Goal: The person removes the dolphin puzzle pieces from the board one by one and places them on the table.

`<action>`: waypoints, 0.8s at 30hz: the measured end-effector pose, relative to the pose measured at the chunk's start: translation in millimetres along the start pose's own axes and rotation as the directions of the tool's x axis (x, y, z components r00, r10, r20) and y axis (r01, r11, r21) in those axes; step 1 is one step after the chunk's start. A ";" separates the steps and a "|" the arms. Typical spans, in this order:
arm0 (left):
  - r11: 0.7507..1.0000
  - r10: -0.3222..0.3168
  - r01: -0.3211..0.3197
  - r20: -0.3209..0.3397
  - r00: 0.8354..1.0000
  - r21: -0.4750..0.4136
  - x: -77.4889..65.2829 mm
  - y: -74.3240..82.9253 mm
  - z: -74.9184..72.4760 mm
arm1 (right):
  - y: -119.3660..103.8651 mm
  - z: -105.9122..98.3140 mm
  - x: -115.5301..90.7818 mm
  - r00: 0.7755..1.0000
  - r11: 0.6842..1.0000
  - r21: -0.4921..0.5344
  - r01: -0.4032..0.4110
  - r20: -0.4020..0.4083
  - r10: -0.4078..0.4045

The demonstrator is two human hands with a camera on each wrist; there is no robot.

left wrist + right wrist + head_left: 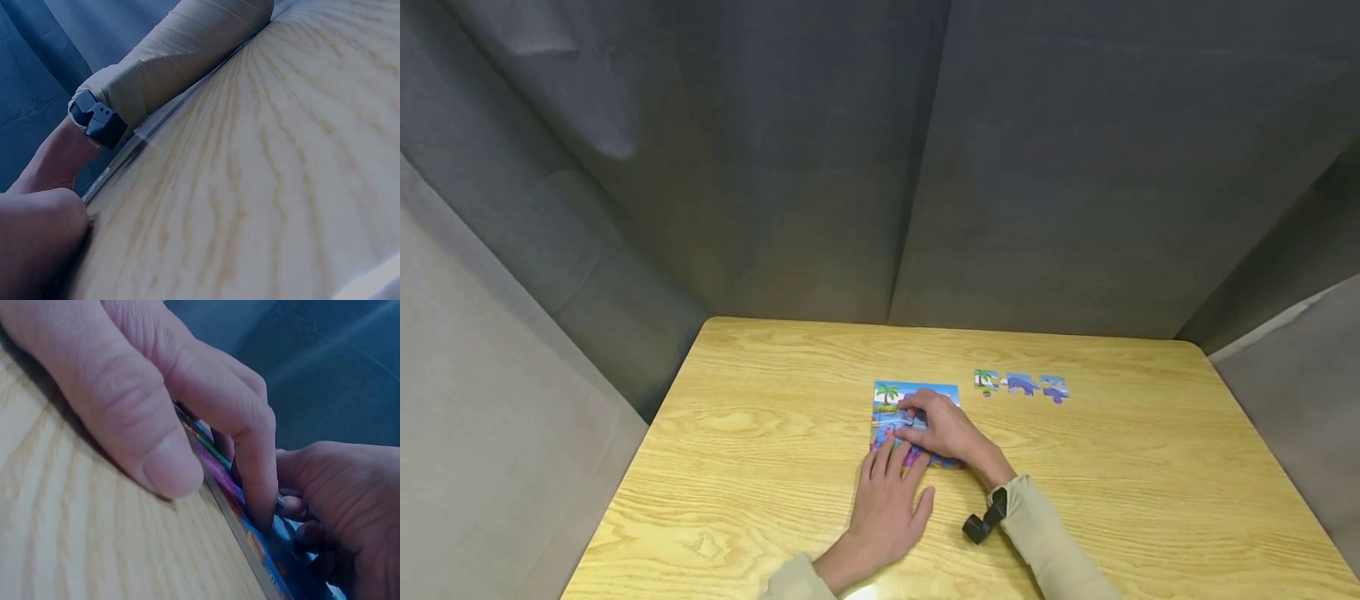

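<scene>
In the head view a colourful jigsaw puzzle (886, 398) with a palm tree and sea scene lies on the table. Over its middle and right side is my right hand (946, 429), thumb and fingers bent together at a puzzle piece, mostly hidden by the fingers. My left hand (887, 510) lies at the lower edge, straight fingers touching the puzzle. The right wrist view has the left hand (206, 387) with a fingertip pressed on the puzzle's printed face, and the right hand's curled fingers (306, 534) beyond it.
Three loose puzzle pieces lie in a row up to the right: one with a palm tree (987, 381), a purple one (1021, 384) and another blue-purple one (1055, 388). The wooden table (737, 433) ends at a dark curtain (797, 233). A black strap (987, 518) hangs at the right wrist.
</scene>
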State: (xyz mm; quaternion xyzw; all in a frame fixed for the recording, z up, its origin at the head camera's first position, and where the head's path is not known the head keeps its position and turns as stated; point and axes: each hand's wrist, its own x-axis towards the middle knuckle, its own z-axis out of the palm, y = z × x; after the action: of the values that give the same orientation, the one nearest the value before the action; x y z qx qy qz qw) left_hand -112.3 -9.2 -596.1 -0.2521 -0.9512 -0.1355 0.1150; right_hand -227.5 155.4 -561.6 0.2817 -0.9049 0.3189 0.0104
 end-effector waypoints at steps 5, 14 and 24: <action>1.000 -0.004 0.004 -0.001 1.000 -0.004 -0.4 -0.5 1.5 | 6.0 0.5 -1.7 1.000 0.999 0.040 0.024 -0.012 -0.023; 1.000 0.001 0.000 -0.033 0.999 0.011 0.7 -1.0 1.1 | 15.9 -3.1 -1.6 0.999 0.989 0.142 0.043 -0.035 -0.039; 1.000 -0.005 0.005 0.002 1.000 0.009 0.3 -1.5 3.6 | 19.4 -6.9 -9.1 0.985 0.987 0.105 0.120 -0.133 -0.105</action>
State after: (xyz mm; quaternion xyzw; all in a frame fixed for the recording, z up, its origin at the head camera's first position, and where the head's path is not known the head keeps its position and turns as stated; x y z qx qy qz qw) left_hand -113.8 -9.3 -599.6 -0.2495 -0.9525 -0.1315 0.1148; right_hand -231.0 176.3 -569.0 0.3116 -0.8657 0.3855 0.0703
